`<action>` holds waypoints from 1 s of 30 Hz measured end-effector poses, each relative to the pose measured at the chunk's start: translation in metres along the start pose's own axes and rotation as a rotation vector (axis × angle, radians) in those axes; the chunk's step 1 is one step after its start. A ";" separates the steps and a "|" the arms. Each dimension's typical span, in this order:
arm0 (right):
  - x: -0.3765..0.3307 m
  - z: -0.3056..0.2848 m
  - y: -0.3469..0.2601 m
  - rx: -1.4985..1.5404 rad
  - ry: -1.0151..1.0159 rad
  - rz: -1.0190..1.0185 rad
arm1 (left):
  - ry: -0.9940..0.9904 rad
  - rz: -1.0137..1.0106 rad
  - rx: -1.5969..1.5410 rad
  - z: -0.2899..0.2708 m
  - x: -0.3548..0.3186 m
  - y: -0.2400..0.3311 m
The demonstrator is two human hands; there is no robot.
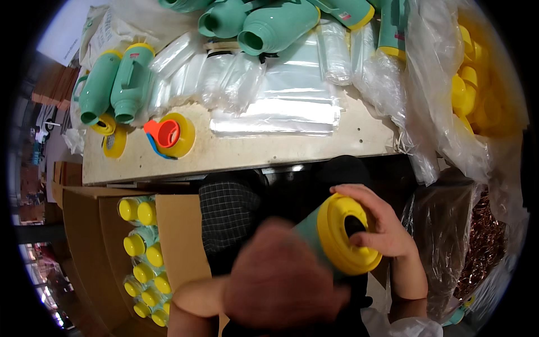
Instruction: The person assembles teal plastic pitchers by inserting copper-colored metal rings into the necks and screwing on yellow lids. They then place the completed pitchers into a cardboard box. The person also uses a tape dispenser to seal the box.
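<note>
Over my lap a green flask casing (309, 231) lies tilted, its yellow ring-shaped base (331, 241) facing right and up. My right hand (387, 227) grips that base, with its fingers over the rim and the thumb at the dark round hole in the middle. Smeared by motion, my left hand (281, 275) is in front of the casing's lower left side. Its fingers cannot be made out, nor whether it touches the casing.
A pale workbench (314, 147) ahead bears clear plastic bags (292, 106), green flask casings (281, 28) and a tape roll (185, 137) with an orange ring-shaped piece (165, 133). Left stands a cardboard box (179, 236) of yellow-capped flasks (135, 244); right hangs a bag of yellow parts (466, 90).
</note>
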State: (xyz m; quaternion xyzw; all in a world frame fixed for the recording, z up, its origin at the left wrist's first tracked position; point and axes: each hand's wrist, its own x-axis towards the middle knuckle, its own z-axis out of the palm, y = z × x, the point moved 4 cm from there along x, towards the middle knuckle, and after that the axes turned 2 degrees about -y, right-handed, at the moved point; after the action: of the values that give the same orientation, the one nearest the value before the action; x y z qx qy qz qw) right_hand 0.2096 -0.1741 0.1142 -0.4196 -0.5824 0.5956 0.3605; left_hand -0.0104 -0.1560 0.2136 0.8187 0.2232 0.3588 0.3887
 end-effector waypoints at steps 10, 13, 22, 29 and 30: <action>0.049 -0.020 0.023 0.248 0.058 0.199 | 0.191 -0.520 0.372 0.020 0.065 -0.282; 0.077 -0.028 0.039 0.298 0.253 0.236 | 0.378 -0.672 0.136 0.009 0.073 -0.279; 0.086 -0.022 0.042 0.372 0.661 -0.031 | 0.583 -0.368 -0.780 0.030 0.028 -0.162; 0.088 -0.004 0.036 -0.116 0.377 -0.029 | 0.698 -0.344 -0.147 0.052 0.012 -0.141; 0.086 -0.002 0.043 0.037 0.360 -0.022 | 0.767 -0.270 0.016 0.052 0.009 -0.139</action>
State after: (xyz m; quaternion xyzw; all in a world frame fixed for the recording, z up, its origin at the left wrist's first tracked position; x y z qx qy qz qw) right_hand 0.1806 -0.0965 0.0650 -0.5064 -0.5018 0.5174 0.4733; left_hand 0.0234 -0.0915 0.0837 0.5919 0.4604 0.5821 0.3144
